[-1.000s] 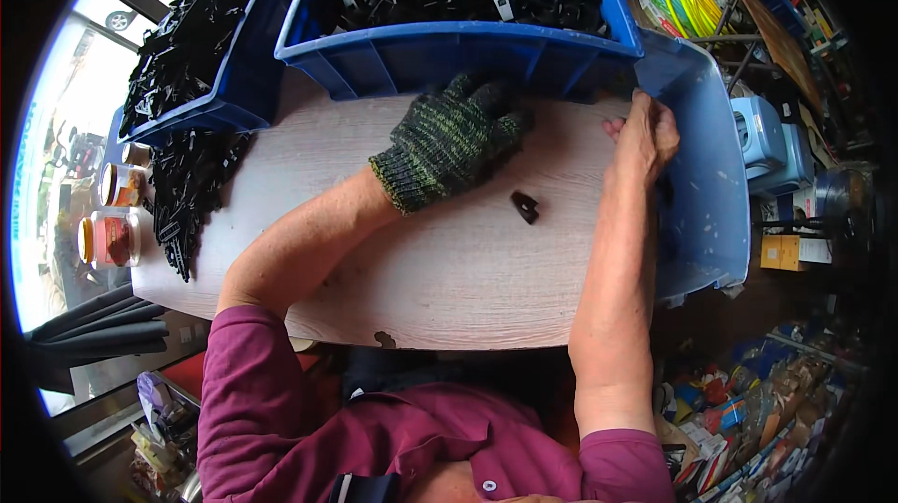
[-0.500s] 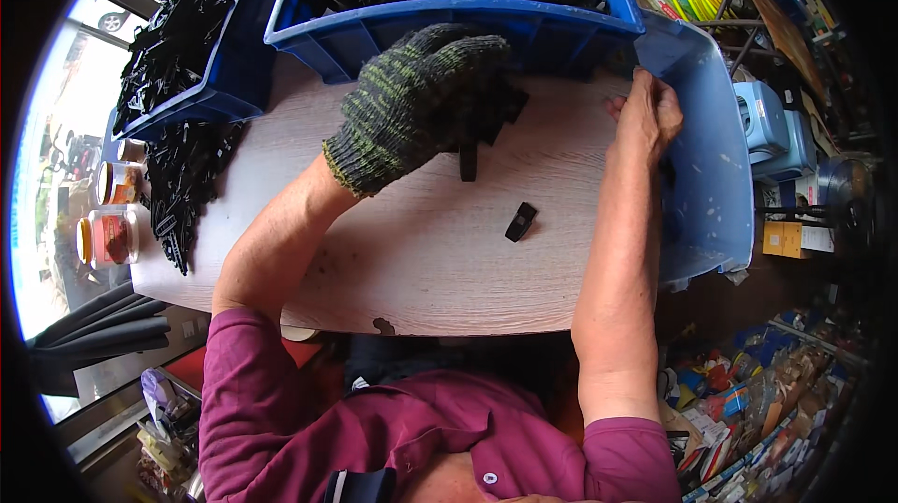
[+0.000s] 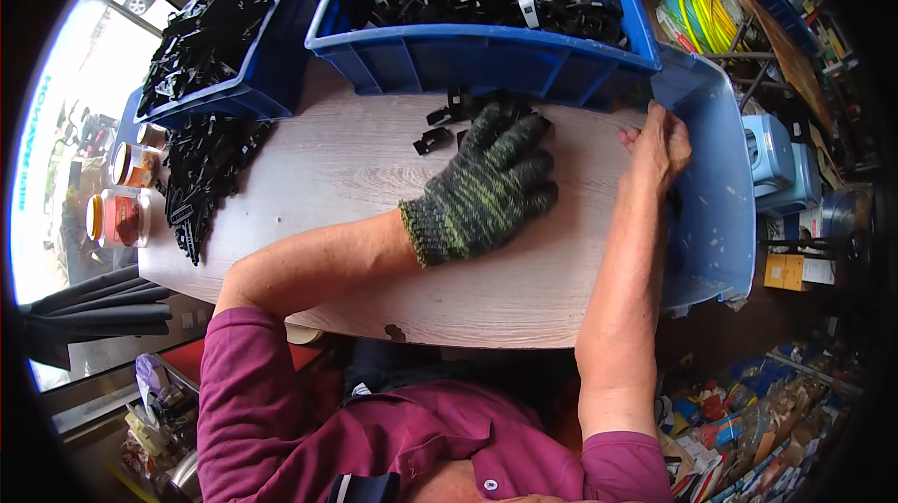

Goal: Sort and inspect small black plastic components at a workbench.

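Note:
My left hand point(image 3: 486, 187), in a green and black knitted glove, lies palm down on the wooden table point(image 3: 318, 166) with its fingers spread. Several small black plastic clips point(image 3: 440, 129) lie loose at its fingertips, just in front of the big blue bin point(image 3: 486, 59) heaped with the same clips. Whether more clips sit under the palm is hidden. My bare right hand point(image 3: 658, 143) is at the table's right edge, fingers curled over the rim of a light blue tub point(image 3: 716, 194).
A second blue bin point(image 3: 271, 64) of black parts stands at the back left, with a pile of black parts point(image 3: 201, 171) spilled on the table below it. Two jars point(image 3: 117, 218) stand at the left edge. Yellow coiled cord point(image 3: 702, 17) lies at the back right.
My left hand, which held black clips raised near the bin half a second ago, has come down flat on the table, clips now loose at its fingertips. My right hand stayed on the tub rim.

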The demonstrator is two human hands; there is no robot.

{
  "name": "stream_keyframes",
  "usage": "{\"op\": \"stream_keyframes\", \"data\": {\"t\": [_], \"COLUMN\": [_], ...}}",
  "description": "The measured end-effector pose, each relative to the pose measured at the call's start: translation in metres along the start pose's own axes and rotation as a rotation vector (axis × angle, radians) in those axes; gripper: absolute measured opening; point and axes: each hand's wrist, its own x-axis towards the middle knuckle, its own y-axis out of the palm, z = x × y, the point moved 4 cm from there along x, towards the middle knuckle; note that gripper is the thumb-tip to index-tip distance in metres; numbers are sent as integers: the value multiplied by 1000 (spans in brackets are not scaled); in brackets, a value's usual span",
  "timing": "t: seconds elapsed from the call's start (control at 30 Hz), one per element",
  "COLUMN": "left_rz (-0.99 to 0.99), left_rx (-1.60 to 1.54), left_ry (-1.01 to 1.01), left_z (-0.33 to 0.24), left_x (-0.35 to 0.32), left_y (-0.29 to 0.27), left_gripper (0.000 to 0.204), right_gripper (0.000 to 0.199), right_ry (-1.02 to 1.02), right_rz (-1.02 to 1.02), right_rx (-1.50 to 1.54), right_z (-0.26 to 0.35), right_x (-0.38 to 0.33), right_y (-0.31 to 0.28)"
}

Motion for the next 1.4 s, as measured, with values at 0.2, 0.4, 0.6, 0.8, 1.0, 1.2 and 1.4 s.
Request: {"op": "stream_keyframes", "data": {"t": [0.2,0.4,0.6,0.8,1.0,1.2,1.4], "left_rz": [-145,-347,105,269,165,323,117], "left_rx": [91,305,36,159,167,126,200], "left_ry": [-84,-265,-417,-259,-248,-457,-254], "left_z": [24,98,175,207,183,200,191], "left_x": [2,23,31,38,60,54,57], "left_y": [-42,-113,-96,-72,-73,-60,-68], "left_gripper": [25,46,52,45,33,37,40], "right_gripper": [27,26,28,31,42,44,41], "right_ry": [-22,-28,-26,30,57,31,37], "right_rz": [-6,-9,13,11,10,-13,-11], "right_rx": [-21,-13,-9,-25,-5,-16,11], "right_z": [-8,-8,-14,-13,-21,-41,-44], "right_x": [4,3,10,10,20,46,47], "right_y": [-1,-3,-6,-1,-5,-18,-16]}}
